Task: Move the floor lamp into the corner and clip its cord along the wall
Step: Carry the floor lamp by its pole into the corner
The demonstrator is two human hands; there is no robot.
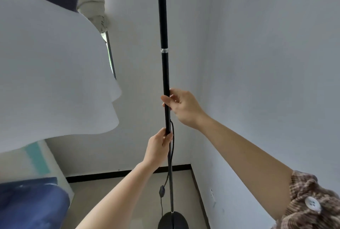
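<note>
Far left: white lamp shade (51, 70), close to the camera, above a blue bedding pile (31, 203). Centre: floor lamp pole (165, 74), black and near upright, base (173, 220) resting on the floor just short of the room corner (191, 166), where the dark baseboard (110, 174) turns. Left hand (158, 146) closed around the pole low down, probably to carry the weight and steer the base. Cord (172, 153) hanging loose beside the pole, passing under that hand, with an inline switch (161, 190) below; unclipped as yet, no clips visible. Right hand (182, 108) higher on the pole, fingers curled about it, thumb side only loosely closed, likely to steady the top against tipping. Far right: knitted brown sleeve (311, 203) pushed up the forearm, and the bare wall (276, 63) apparently meant to take the cord.
</note>
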